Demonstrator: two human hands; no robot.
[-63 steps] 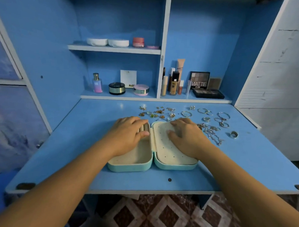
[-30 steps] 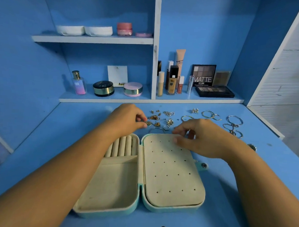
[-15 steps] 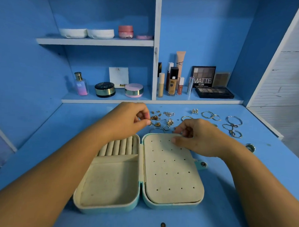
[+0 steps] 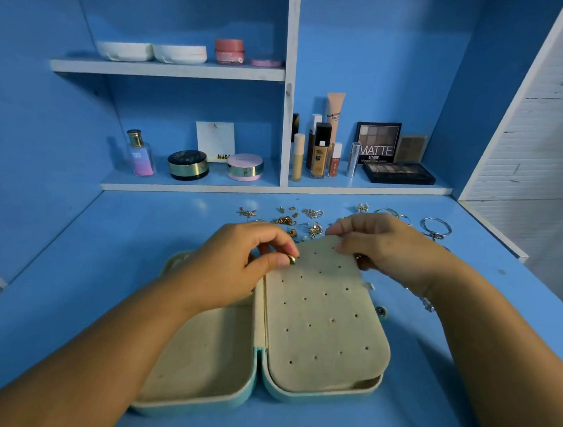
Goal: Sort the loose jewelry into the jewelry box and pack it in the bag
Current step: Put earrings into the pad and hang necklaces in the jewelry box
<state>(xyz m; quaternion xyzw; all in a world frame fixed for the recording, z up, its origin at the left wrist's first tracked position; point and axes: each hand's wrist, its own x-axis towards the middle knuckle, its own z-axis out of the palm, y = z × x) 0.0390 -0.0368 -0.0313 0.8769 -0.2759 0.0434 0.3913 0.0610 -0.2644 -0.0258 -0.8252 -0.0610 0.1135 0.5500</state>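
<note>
At centre of blue painted desk (image 4: pixel 110 254), head view: mint-green hinged jewelry box with cream velvet lining (image 4: pixel 201 400), lying open. Cream perforated earring panel (image 4: pixel 324 315) in right half, far edge raised off the shell. Left hand (image 4: pixel 232 266): thumb and forefinger pinching small gold earring (image 4: pixel 291 259) at panel's far left corner. Right hand (image 4: pixel 388 247): fingers and thumb pinching panel's far edge, holding it tilted up. Loose gold and silver jewelry (image 4: pixel 312 221) scattered just beyond box; silver bangles (image 4: pixel 436 226) further right. Bag not in view. Judged step: seating an earring in the panel, sorting barely begun. Called for next, probably: post lined up with a hole, pushed through, backing fitted from beneath the raised flap.
</note>
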